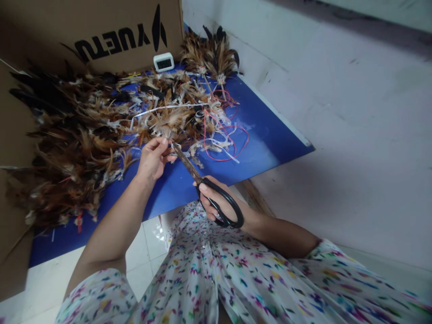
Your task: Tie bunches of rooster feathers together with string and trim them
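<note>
My right hand [214, 195] is closed around the black looped handles of a pair of scissors [188, 166]. Their rusty blades look closed or nearly so, and the tips reach up to my left fingertips. Between the thumb and fingers of my left hand [155, 155] is the pale base of a brown feather bunch [170, 123], which fans out away from me. It overlaps the loose feathers behind, so its outline is hard to separate. White strands lie close by the blade tips.
Brown and black feathers [74, 135] cover the left and middle of the blue board [270, 135]. Red string [248, 139] and white plastic strips [168, 107] lie at centre right. Behind are a small white digital clock [164, 62], tied feather bundles [211, 51] and a cardboard box [111, 27]. A wall borders the right.
</note>
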`<action>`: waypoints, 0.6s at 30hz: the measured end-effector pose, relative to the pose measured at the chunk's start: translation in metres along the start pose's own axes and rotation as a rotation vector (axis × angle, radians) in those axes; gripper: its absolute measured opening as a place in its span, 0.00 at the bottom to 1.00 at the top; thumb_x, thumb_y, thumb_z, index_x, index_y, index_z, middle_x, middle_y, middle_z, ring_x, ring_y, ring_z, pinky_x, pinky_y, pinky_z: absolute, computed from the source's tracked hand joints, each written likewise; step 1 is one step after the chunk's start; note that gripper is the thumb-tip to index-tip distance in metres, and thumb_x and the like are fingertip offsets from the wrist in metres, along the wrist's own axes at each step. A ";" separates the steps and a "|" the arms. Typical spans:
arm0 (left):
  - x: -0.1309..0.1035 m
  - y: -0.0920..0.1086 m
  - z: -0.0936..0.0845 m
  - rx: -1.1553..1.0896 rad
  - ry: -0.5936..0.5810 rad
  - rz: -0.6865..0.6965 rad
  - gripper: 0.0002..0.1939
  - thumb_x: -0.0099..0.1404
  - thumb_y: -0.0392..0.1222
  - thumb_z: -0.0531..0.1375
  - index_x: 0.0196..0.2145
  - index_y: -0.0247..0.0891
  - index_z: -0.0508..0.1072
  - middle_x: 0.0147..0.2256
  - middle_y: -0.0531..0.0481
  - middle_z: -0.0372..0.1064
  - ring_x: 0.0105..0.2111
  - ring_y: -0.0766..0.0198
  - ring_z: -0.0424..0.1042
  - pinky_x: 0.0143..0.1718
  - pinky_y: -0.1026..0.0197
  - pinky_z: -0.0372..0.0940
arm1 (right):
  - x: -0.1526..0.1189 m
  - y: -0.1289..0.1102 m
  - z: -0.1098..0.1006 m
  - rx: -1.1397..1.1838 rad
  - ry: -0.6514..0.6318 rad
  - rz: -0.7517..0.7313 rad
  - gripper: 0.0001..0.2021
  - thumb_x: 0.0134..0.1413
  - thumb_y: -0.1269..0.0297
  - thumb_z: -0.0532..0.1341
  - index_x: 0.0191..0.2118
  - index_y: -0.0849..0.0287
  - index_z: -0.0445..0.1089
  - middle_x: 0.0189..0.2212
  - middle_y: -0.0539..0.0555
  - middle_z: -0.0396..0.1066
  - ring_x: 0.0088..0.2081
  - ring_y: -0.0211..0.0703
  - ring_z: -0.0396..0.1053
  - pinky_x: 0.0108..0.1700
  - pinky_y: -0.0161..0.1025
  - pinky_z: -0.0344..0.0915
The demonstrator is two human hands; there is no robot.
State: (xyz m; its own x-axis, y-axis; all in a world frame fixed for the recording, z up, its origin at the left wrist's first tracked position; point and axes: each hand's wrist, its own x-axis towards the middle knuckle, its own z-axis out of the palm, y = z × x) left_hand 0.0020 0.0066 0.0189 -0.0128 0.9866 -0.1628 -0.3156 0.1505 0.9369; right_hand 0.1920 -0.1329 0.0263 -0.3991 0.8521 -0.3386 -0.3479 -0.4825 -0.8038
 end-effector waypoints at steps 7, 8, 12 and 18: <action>0.001 -0.002 -0.002 0.002 -0.012 0.025 0.20 0.47 0.45 0.76 0.29 0.37 0.71 0.29 0.55 0.76 0.25 0.66 0.77 0.18 0.70 0.70 | 0.001 0.002 -0.001 -0.019 0.003 -0.007 0.23 0.55 0.41 0.64 0.39 0.53 0.58 0.18 0.38 0.56 0.15 0.28 0.51 0.17 0.29 0.57; 0.001 -0.002 -0.002 -0.004 -0.013 0.029 0.21 0.46 0.46 0.77 0.29 0.37 0.71 0.29 0.55 0.76 0.25 0.66 0.77 0.18 0.70 0.70 | 0.001 0.002 -0.001 -0.027 -0.001 -0.010 0.23 0.55 0.41 0.64 0.39 0.54 0.58 0.18 0.37 0.56 0.15 0.28 0.51 0.17 0.29 0.57; 0.000 -0.002 -0.001 -0.016 -0.006 0.047 0.22 0.43 0.47 0.78 0.28 0.37 0.71 0.29 0.54 0.76 0.24 0.66 0.77 0.18 0.70 0.70 | 0.001 0.003 0.000 -0.049 -0.009 -0.030 0.24 0.55 0.39 0.63 0.40 0.54 0.58 0.17 0.37 0.56 0.14 0.27 0.50 0.18 0.28 0.57; -0.002 -0.001 0.002 -0.010 0.015 0.057 0.25 0.40 0.49 0.78 0.27 0.37 0.70 0.28 0.54 0.76 0.24 0.66 0.77 0.17 0.70 0.70 | 0.002 0.005 0.003 -0.056 -0.001 -0.080 0.25 0.53 0.39 0.65 0.40 0.54 0.58 0.15 0.35 0.52 0.13 0.28 0.48 0.16 0.28 0.54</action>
State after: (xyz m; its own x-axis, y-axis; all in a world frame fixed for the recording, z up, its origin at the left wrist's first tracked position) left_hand 0.0042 0.0046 0.0191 -0.0451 0.9924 -0.1144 -0.3234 0.0938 0.9416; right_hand 0.1873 -0.1343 0.0229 -0.3731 0.8872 -0.2715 -0.3308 -0.4006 -0.8544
